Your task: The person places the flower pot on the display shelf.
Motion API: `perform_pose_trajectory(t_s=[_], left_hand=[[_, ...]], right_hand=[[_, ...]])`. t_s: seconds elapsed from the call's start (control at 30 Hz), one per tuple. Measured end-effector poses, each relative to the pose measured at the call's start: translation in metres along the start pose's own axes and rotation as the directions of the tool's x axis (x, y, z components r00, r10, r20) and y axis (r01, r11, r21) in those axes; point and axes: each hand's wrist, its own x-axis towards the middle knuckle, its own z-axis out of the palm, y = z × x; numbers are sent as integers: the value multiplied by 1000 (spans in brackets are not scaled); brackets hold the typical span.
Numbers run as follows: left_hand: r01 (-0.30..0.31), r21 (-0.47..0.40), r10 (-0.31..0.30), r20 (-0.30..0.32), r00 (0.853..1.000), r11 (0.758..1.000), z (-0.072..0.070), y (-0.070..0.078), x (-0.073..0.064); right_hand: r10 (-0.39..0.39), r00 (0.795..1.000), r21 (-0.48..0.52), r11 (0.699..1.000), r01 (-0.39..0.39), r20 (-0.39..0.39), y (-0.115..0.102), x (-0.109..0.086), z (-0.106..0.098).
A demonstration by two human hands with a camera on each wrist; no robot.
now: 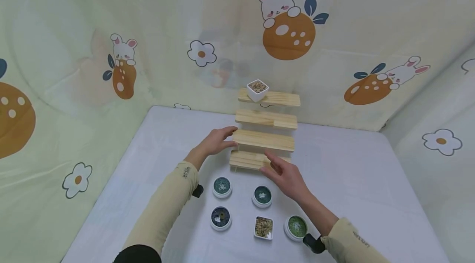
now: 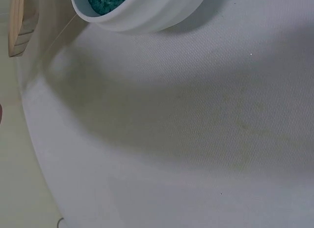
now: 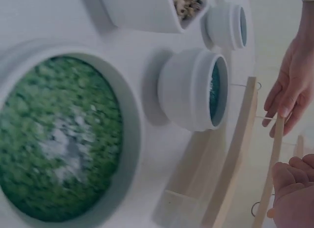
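Note:
A stepped wooden display shelf (image 1: pixel 265 140) has several pale boards, one above another. Its second board from the bottom has my left hand (image 1: pixel 217 141) at its left end, and in the right wrist view the thumb lies against that board's edge with fingers behind. My right hand (image 1: pixel 286 175) is in front of the lowest board (image 1: pixel 245 160), covering its right part. Its thumb and index finger are apart, with nothing seen between them; other fingers bend loosely. Whether it touches the wood I cannot tell. On the top board, a white square bowl (image 1: pixel 256 94) of brownish bits stands near the left end.
Nearer me on the white table (image 1: pixel 334 164) stand round white jars: two teal (image 1: pixel 222 186) (image 1: pixel 262 195), a dark one (image 1: pixel 220 217), a green one (image 1: pixel 297 226). Among them is a square white dish (image 1: pixel 264 228) of brownish bits. A patterned curtain (image 1: pixel 167 28) hangs behind.

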Motion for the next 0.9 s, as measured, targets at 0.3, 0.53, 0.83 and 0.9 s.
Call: perform_pose_trajectory(t_s=[0.3, 0.53, 0.83, 0.9], left_hand=[[6, 0, -6, 2, 1000, 1000, 1, -3, 1], [8, -7, -8, 4, 1000, 1000, 2, -3, 1], [23, -9, -23, 2, 1000, 1000, 1, -3, 2], [22, -8, -22, 5, 1000, 1000, 0, -3, 2]], right_hand=[[43, 995, -27, 999, -40, 96, 12, -13, 12], [35, 992, -25, 999, -32, 120, 18, -20, 15], [23, 991, -34, 999, -18, 131, 19, -25, 14], [19, 991, -49, 999, -12, 129, 20, -26, 15]])
